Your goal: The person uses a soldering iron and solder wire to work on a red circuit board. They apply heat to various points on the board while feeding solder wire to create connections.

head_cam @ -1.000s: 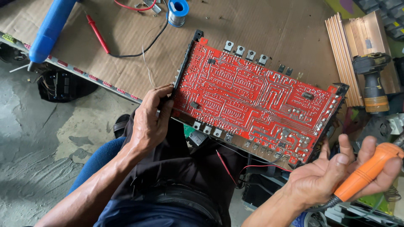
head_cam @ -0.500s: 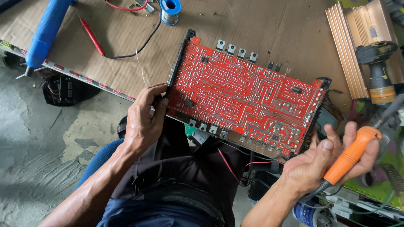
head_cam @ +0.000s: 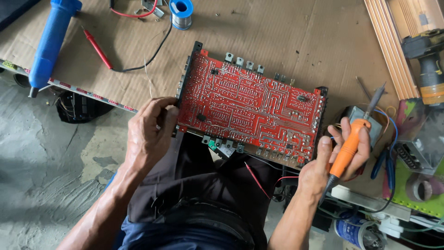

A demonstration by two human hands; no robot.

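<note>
Left hand (head_cam: 148, 134): I grip the red board (head_cam: 249, 109) by its left edge, keeping it steady.
Right hand (head_cam: 335, 155): I hold the orange soldering iron (head_cam: 351, 143) right of the board, tip up, safely away.

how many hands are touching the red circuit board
1: the left hand grips the red circuit board's left edge. The right hand holds an orange soldering iron beside the board's right end.

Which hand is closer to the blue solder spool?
Left. The left hand grips the red circuit board's left edge, below the blue solder spool; the right hand is much farther right.
</note>
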